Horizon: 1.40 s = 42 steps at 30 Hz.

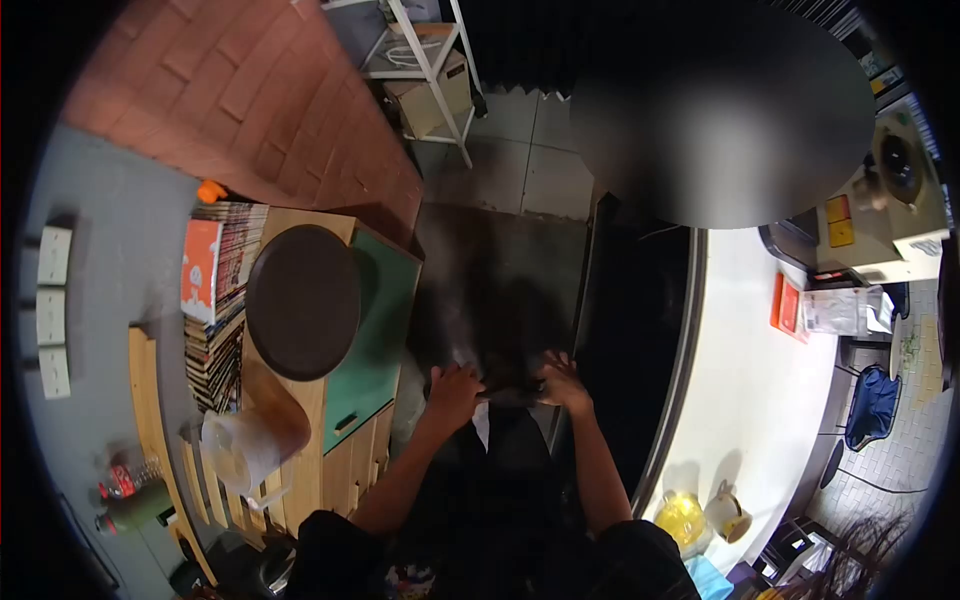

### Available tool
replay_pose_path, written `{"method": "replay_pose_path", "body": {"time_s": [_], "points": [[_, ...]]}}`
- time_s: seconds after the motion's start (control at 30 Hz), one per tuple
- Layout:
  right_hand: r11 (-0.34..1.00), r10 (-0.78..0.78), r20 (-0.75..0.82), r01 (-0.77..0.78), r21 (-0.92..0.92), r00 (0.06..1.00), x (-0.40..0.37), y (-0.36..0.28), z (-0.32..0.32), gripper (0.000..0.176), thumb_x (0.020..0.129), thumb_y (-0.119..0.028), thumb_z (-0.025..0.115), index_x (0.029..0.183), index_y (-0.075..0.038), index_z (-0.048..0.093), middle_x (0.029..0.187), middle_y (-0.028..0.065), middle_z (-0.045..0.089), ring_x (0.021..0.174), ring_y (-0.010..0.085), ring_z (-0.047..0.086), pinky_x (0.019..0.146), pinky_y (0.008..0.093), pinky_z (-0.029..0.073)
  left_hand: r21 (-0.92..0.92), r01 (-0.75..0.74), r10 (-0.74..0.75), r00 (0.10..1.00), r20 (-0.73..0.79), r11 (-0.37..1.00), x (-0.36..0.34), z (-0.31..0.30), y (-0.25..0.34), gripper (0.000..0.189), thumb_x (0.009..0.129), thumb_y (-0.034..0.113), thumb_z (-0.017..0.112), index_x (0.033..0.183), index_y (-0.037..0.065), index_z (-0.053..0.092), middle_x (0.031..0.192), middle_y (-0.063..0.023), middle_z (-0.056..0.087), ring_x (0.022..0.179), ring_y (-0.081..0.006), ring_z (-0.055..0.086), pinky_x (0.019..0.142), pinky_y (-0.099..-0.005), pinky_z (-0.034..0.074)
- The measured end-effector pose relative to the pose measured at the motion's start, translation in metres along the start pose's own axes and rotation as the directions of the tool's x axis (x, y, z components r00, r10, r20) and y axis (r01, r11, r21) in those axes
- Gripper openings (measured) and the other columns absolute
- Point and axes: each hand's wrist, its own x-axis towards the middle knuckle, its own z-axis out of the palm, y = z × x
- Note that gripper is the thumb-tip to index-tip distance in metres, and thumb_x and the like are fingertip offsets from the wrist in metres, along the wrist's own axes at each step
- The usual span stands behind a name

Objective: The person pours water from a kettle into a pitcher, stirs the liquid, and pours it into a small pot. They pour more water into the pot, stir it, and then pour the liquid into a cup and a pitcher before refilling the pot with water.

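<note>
My left hand (457,393) is in front of my body, low in the middle of the view, with its fingers curled. Level with it, a short way to the right, my right hand (562,382) also has bent fingers. Between the two lies something dark that blends into my black clothing (510,450); both hands seem to grip its sides, but its kind cannot be made out. A small white patch (481,425) shows just below my left hand.
On the left, a wooden cabinet (340,400) carries a dark round tray (304,302), books (225,290) and a clear plastic pitcher (240,450). A white counter (720,380) with a yellow jar (682,518) and a mug (730,517) runs along the right. A blurred dark round shape (720,110) covers the upper right.
</note>
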Motion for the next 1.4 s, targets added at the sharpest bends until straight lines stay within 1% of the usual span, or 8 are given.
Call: {"method": "replay_pose_path", "body": {"time_s": [0.2,0.33,0.8,0.87,1.0,1.27,1.33,1.4], "points": [[0.870,0.006,0.138,-0.073,0.488,0.990,0.090,0.093,0.094,0.015,0.073,-0.014,0.072,0.081,-0.002,0.066,0.077,0.0150,0.062,0.077,0.0324,0.063,0.073,0.0437,0.048,-0.040,0.319,-0.285,0.889,0.359,0.947,0.067,0.123,-0.096,0.028,0.076,0.039,0.072,0.087,0.014,0.073,0.104,-0.0090,0.062,0.102,-0.0318,0.057,0.085,-0.0482,0.044],[0.835,0.019,0.210,-0.131,0.534,0.978,0.155,0.129,0.174,0.016,0.078,-0.014,0.067,0.089,-0.003,0.067,0.082,0.0177,0.064,0.081,0.0341,0.063,0.075,0.0436,0.048,-0.015,0.404,-0.312,0.729,0.609,0.915,0.125,0.224,-0.162,0.033,0.076,0.040,0.071,0.094,0.013,0.071,0.103,-0.0129,0.064,0.101,-0.0340,0.060,0.084,-0.0469,0.048],[0.845,0.337,-0.396,-0.090,0.526,0.854,0.469,0.180,0.388,0.042,0.090,-0.016,0.057,0.130,-0.006,0.048,0.133,0.0236,0.042,0.116,0.0419,0.050,0.091,0.0507,0.045,-0.259,0.260,-0.327,0.907,-0.265,0.930,0.314,0.510,-0.364,0.049,0.084,0.012,0.064,0.131,0.010,0.051,0.121,-0.0224,0.051,0.116,-0.0412,0.049,0.095,-0.0446,0.044],[1.000,0.031,-0.278,-0.029,0.012,0.960,0.485,0.178,0.421,0.059,0.088,-0.020,0.059,0.142,-0.011,0.037,0.149,0.0171,0.027,0.132,0.0384,0.036,0.106,0.0515,0.034,-0.189,0.113,-0.112,0.994,0.015,0.975,0.320,0.533,-0.367,0.063,0.084,0.014,0.064,0.141,0.008,0.037,0.140,-0.0218,0.037,0.126,-0.0421,0.040,0.099,-0.0474,0.041],[0.996,0.057,-0.233,-0.071,-0.051,0.971,0.497,0.174,0.448,0.066,0.088,-0.022,0.058,0.148,-0.015,0.030,0.154,0.0115,0.021,0.141,0.0332,0.023,0.114,0.0523,0.021,0.066,0.135,-0.148,0.951,0.273,0.989,0.312,0.581,-0.360,0.078,0.085,0.017,0.061,0.149,0.006,0.019,0.154,-0.0208,0.015,0.141,-0.0412,0.019,0.108,-0.0516,0.032],[0.947,0.013,-0.201,-0.076,-0.313,0.980,0.466,0.211,0.473,0.060,0.087,-0.016,0.051,0.142,0.000,0.034,0.153,0.0124,0.026,0.141,0.0341,0.024,0.113,0.0412,0.031,0.023,-0.043,0.038,0.981,0.192,0.999,0.308,0.617,-0.327,0.062,0.084,0.009,0.053,0.142,-0.002,0.032,0.150,-0.0201,0.028,0.140,-0.0405,0.023,0.111,-0.0520,0.026],[0.989,0.119,-0.341,-0.141,-0.039,0.933,0.436,0.229,0.478,0.058,0.087,-0.011,0.050,0.142,0.000,0.034,0.143,0.0208,0.039,0.132,0.0369,0.039,0.105,0.0401,0.039,-0.263,-0.124,0.131,0.991,0.010,0.957,0.306,0.647,-0.305,0.040,0.085,0.006,0.047,0.124,-0.003,0.052,0.130,-0.0217,0.053,0.125,-0.0362,0.047,0.102,-0.0455,0.041],[0.575,0.618,0.120,-0.550,0.605,0.777,0.401,0.225,0.434,0.048,0.085,-0.005,0.054,0.132,0.001,0.048,0.130,0.0261,0.050,0.116,0.0374,0.055,0.095,0.0418,0.047,-0.247,0.127,0.037,0.823,0.567,0.961,0.311,0.615,-0.251,0.031,0.082,0.006,0.050,0.111,-0.004,0.058,0.108,-0.0218,0.064,0.104,-0.0352,0.062,0.087,-0.0425,0.051]]}}
